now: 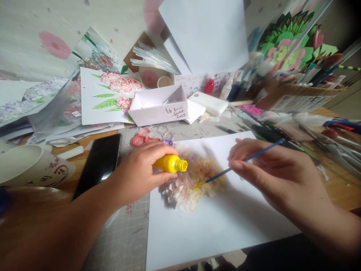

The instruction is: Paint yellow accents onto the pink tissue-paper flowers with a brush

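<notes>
My left hand [139,171] is closed around a small yellow paint bottle [171,164], which lies tipped on its side with its open neck pointing right. My right hand [270,169] pinches a thin blue paintbrush [239,164] whose yellow-tipped end touches a crumpled tissue-paper flower [187,184]. The flower is pale pink and white with yellow dabs, and it rests on a large white sheet [225,226].
A black phone [99,162] lies left of my left hand, with a paper cup [31,165] further left. Behind stand a white cardboard box [160,105], flower paintings [108,94], pink paint dishes [143,139], and a basket of pens [304,94] at right. A grey cutting mat [126,237] underlies the sheet.
</notes>
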`<state>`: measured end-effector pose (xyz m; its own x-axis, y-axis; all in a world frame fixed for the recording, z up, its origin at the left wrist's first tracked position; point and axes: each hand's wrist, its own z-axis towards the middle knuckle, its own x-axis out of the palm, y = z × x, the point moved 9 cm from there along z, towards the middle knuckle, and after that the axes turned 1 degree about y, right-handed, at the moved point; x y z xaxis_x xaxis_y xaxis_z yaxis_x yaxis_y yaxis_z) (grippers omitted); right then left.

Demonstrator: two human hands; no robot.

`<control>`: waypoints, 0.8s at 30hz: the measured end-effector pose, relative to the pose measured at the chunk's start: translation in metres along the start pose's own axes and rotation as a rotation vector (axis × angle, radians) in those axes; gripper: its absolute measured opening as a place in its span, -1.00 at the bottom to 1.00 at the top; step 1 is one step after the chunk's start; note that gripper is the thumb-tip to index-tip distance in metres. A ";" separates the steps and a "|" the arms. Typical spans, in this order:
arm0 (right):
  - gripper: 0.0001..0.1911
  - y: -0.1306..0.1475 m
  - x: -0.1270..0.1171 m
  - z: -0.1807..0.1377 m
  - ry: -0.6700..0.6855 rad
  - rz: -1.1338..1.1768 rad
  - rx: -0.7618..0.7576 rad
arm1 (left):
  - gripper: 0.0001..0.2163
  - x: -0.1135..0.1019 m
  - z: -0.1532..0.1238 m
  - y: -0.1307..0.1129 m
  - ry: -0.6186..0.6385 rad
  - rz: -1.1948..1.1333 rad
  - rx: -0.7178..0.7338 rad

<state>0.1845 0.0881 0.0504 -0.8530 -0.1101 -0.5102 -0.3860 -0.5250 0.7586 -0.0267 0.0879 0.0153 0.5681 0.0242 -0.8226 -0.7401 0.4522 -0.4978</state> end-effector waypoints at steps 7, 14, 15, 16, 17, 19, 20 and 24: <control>-0.88 0.003 0.004 0.003 0.012 0.026 -0.031 | -0.74 0.001 0.000 0.003 0.015 -0.009 -0.034; -0.85 0.000 0.003 0.003 -0.001 0.002 -0.025 | -0.74 0.001 -0.001 0.002 0.032 -0.009 -0.019; -0.84 0.000 0.003 0.004 0.001 0.004 -0.023 | -0.74 0.001 -0.001 0.002 0.031 -0.004 -0.011; -0.82 -0.001 0.003 0.004 -0.001 0.002 -0.017 | -0.75 0.001 0.000 0.001 0.029 0.004 -0.004; -0.81 -0.001 0.003 0.004 -0.004 0.000 -0.012 | -0.76 0.001 0.000 0.001 0.028 0.014 0.004; -0.77 0.000 0.001 0.005 -0.017 -0.003 -0.002 | -0.78 0.001 0.000 0.000 0.022 0.033 0.021; -0.75 0.000 0.000 0.005 -0.023 -0.002 0.002 | -0.79 0.000 0.001 -0.001 0.021 0.040 0.028; -0.72 0.002 0.001 0.006 -0.015 0.004 0.014 | -0.80 0.000 0.001 -0.002 0.027 0.043 0.033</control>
<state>0.1810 0.0920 0.0536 -0.8595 -0.0998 -0.5013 -0.3872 -0.5130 0.7661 -0.0247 0.0874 0.0165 0.5255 0.0204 -0.8505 -0.7513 0.4802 -0.4527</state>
